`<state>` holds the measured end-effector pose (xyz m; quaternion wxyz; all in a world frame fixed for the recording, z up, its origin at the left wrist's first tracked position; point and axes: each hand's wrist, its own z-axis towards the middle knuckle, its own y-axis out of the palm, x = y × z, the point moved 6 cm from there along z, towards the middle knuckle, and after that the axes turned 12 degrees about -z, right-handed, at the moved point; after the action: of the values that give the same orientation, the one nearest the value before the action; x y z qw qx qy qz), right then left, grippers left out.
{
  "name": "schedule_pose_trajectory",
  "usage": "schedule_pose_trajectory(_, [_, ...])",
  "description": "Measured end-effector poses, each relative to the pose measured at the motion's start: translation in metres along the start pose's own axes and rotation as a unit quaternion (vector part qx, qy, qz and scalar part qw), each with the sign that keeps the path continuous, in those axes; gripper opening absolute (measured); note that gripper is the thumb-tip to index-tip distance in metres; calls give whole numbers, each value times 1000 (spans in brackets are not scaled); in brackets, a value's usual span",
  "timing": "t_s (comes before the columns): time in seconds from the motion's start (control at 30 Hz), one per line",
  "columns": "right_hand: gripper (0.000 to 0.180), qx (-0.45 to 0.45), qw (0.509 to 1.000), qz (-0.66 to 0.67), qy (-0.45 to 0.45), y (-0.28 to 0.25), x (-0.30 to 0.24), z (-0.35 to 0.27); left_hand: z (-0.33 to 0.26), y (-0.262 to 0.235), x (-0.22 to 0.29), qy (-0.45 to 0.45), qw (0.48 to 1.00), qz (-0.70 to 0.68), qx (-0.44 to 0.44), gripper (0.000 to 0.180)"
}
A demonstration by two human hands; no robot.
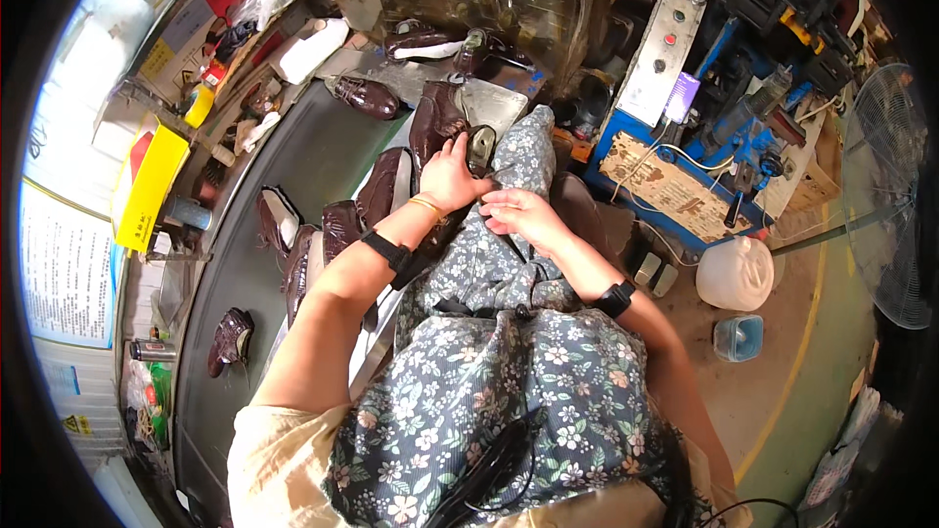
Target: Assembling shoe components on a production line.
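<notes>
My left hand [452, 179] lies over a glossy dark brown shoe [480, 150], its fingers pointing away from me and its thumb toward the right hand. The shoe's opening shows beyond the fingers; the palm hides much of the rest. Close against that thumb is my right hand [523, 216], fingers bent and pressed together; anything between their tips is too small to make out. Just beyond the left hand stands another brown shoe [437, 119]. More brown shoes [385, 184] lie left of my wrist. A floral apron [489, 264] covers my lap beneath both hands.
A dark conveyor belt [230, 264] curves along the left, with a small brown shoe [231, 340] on it. Blue machinery [675, 166] stands at the right, near a white plastic jug [734, 274], a blue tub [738, 337] and a large fan [890, 196]. A plastic-wrapped stack [469, 0] rises ahead.
</notes>
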<state>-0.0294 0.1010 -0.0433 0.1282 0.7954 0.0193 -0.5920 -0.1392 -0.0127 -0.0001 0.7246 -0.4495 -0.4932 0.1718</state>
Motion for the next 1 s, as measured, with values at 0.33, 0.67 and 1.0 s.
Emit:
schedule_pose_trajectory(0.33, [88, 141, 957, 204, -152, -57, -115, -79, -10, -33, 123, 25, 648, -759, -56, 70])
schedule_pose_trajectory(0.67, [79, 651, 507, -564, 27, -396, -300, -260, -34, -5, -66, -1, 982, 23, 185, 83])
schedule_pose_trajectory(1.0, [79, 491, 568, -628, 206, -461, -317, -232, -25, 30, -114, -186, 902, -296, 254, 62])
